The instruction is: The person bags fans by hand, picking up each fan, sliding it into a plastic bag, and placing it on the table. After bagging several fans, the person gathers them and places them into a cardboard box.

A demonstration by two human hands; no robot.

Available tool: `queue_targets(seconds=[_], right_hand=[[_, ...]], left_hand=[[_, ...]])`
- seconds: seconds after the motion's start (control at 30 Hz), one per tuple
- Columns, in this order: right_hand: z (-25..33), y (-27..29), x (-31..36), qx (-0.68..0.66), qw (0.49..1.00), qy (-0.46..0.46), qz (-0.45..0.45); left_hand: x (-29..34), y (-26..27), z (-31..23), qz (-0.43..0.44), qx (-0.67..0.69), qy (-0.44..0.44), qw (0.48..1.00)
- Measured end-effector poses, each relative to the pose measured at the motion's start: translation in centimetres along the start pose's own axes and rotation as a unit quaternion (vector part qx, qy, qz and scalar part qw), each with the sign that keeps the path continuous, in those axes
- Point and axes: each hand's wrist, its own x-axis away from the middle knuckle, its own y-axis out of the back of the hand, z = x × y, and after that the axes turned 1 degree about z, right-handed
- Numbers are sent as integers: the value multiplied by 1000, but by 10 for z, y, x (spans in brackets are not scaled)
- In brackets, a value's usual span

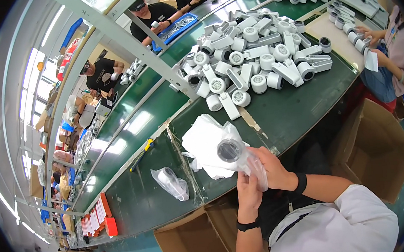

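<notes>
My left hand and my right hand hold a white handheld fan inside a clear plastic bag, just above the near edge of the green table. The fan's round grey head faces up. Under it lies a stack of white plastic bags. One bagged fan lies on the table to the left. A big heap of unbagged white fans fills the table further away.
Open cardboard boxes stand below the table edge and at the right. A yellow-handled tool lies on the table. A person at the right handles fans; other people work across the table.
</notes>
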Motion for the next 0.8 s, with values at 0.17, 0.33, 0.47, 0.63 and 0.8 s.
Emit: queue_targets(seconds=[0.17, 0.33, 0.47, 0.63, 0.8], right_hand=[[17, 4, -19, 42, 993, 35, -101], [1, 9, -1, 66, 995, 73, -8], [-2, 27, 4, 18, 997, 13, 67], [-9, 49, -1, 10, 996, -42, 76], [-20, 79, -9, -1, 995, -98, 25]], left_hand=[[6, 20, -24, 54, 155, 27, 986], [21, 45, -57, -32, 93, -108, 989], [35, 86, -108, -378, -177, -187, 889], [39, 189, -148, -538, -377, -187, 730], [4, 241, -126, -558, -437, -103, 698]])
